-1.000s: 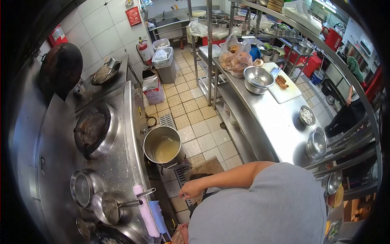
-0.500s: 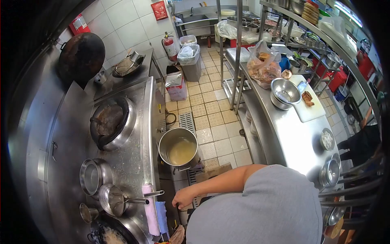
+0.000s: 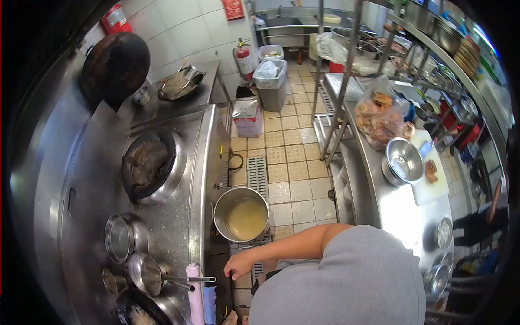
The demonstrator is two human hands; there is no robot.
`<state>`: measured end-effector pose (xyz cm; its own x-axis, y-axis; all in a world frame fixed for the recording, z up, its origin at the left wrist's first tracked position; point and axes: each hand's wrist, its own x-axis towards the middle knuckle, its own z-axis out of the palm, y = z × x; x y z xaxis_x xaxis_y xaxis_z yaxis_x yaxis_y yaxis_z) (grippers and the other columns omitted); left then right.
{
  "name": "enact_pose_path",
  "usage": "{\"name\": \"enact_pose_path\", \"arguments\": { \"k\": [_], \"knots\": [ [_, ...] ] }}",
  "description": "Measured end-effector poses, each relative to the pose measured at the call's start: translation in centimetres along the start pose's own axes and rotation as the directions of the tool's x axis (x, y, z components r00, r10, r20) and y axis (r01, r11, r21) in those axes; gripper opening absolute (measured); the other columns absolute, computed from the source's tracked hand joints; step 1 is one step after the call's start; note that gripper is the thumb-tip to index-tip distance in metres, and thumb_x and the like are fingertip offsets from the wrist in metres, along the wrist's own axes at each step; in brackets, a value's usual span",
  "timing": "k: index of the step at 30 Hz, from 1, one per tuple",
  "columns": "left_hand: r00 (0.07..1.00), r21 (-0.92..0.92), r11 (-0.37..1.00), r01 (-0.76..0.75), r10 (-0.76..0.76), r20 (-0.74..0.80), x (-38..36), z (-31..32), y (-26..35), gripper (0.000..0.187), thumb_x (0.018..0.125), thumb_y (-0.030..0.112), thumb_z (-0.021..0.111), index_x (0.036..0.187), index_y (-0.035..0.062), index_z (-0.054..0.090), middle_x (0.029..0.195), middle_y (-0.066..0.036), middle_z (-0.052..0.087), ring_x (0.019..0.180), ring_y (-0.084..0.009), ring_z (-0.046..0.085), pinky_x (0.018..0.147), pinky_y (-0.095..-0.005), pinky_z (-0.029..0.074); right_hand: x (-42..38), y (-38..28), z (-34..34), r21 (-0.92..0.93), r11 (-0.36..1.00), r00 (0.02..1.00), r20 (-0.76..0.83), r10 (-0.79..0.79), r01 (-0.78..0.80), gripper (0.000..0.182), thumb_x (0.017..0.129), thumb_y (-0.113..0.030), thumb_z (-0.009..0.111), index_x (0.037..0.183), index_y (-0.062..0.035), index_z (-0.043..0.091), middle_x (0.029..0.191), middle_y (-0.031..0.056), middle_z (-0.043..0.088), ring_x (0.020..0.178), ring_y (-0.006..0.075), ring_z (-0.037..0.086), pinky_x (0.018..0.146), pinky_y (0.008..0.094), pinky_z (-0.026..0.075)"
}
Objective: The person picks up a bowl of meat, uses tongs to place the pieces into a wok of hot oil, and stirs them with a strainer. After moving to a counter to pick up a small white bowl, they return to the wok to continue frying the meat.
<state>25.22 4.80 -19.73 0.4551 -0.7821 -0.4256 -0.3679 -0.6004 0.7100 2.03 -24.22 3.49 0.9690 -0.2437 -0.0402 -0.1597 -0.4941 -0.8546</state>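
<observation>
**Hand near the ladle handle at the stove edge**

The left hand (image 3: 238, 265), fingers loosely curled and holding nothing, hovers just right of the stove (image 3: 179, 216) edge. The strainer ladle (image 3: 157, 275) lies on that stove, its handle pointing toward the hand. It looks rigid, light metal, possibly greasy; the handle end seems the best grip. I cannot see the right hand.
</observation>
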Motion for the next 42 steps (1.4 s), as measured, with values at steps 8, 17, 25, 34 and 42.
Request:
{"name": "enact_pose_path", "arguments": {
  "k": [8,17,25,34,42],
  "knots": [
    [0.965,0.145,0.988,0.045,-0.006,-0.261,-8.7,3.8,1.2,0.023,0.081,0.023,0.055,0.074,0.0015,0.058,0.077,-0.016,0.058,0.075,-0.0332,0.055,0.068,-0.0405,0.043,3.3,-2.4,1.6,0.246,0.964,0.901,0.390,-0.190,0.096,0.027,0.087,-0.033,0.056,0.088,-0.0068,0.062,0.076,0.0073,0.062,0.068,0.0165,0.056,0.063,0.0325,0.045],
    [0.756,-0.344,0.897,0.277,-0.425,-0.498,-22.3,9.2,10.3,0.027,0.075,0.029,0.054,0.072,0.0046,0.064,0.075,-0.017,0.063,0.067,-0.0348,0.059,0.062,-0.0445,0.047,2.9,5.7,12.2,-0.063,0.984,0.737,0.671,-0.083,0.168,0.035,0.088,-0.027,0.056,0.061,-0.0056,0.054,0.051,-0.0014,0.047,0.049,0.0097,0.042,0.046,0.0268,0.034],
    [-0.056,-0.688,0.725,0.039,-0.686,-0.726,-34.8,19.3,13.2,0.014,0.061,0.010,0.056,0.061,0.0051,0.043,0.056,-0.014,0.049,0.055,-0.0322,0.050,0.051,-0.0427,0.038,4.8,1.3,27.6,-0.188,0.909,0.192,0.974,0.123,0.373,0.031,0.088,-0.027,0.056,0.065,-0.0060,0.055,0.053,-0.0017,0.047,0.048,0.0094,0.042,0.045,0.0264,0.034],
    [-0.666,-0.780,0.581,-0.233,-0.679,-0.307,-40.5,29.3,22.5,0.015,0.071,0.017,0.063,0.074,0.0069,0.051,0.063,-0.005,0.055,0.060,-0.0164,0.055,0.054,-0.0322,0.043,4.3,-0.4,33.5,-0.021,0.855,-0.145,0.983,0.112,0.518,0.027,0.087,-0.027,0.057,0.070,-0.0063,0.058,0.055,-0.0021,0.047,0.047,0.0090,0.041,0.044,0.0260,0.033],
    [-0.688,-0.546,0.439,-0.713,-0.589,0.424,-36.4,34.0,32.2,0.016,0.083,0.023,0.062,0.086,0.0070,0.063,0.065,0.001,0.056,0.054,-0.0068,0.042,0.051,-0.0246,0.036,4.0,-3.0,34.8,-0.069,0.778,-0.206,0.946,0.249,0.624,0.017,0.086,-0.018,0.057,0.085,-0.0037,0.066,0.062,-0.0006,0.052,0.048,0.0093,0.043,0.044,0.0268,0.035]
  ]
}}
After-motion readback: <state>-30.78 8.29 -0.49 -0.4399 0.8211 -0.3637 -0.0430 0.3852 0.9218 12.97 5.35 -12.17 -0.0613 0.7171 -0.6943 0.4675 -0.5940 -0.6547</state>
